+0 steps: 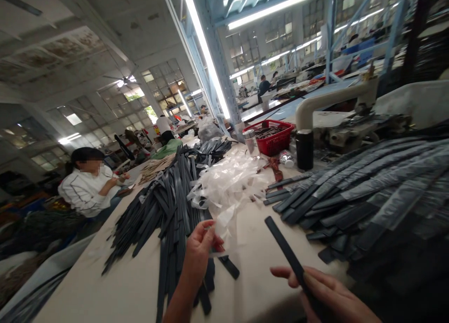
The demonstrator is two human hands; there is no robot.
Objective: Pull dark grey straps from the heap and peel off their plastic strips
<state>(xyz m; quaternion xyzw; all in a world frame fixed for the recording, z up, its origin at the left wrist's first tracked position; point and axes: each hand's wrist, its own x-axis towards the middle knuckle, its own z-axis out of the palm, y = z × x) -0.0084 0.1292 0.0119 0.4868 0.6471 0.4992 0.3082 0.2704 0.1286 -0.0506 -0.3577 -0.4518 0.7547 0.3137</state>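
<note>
My left hand (199,248) pinches a clear plastic sleeve (224,220) at the near edge of a heap of such sleeves (229,180) on the pale table (115,285). My right hand (322,292) grips a long dark strap (286,250) that points up and away to the left. A long pile of dark straps (164,206) lies left of my left hand. A second, wider stack of dark straps wrapped in clear film (368,187) spreads to the right of my right hand.
A red basket (271,135), a black cylinder (304,149) and a sewing machine (351,112) stand at the far right of the table. A seated person in a white top (87,185) works at the left. Other people work farther back.
</note>
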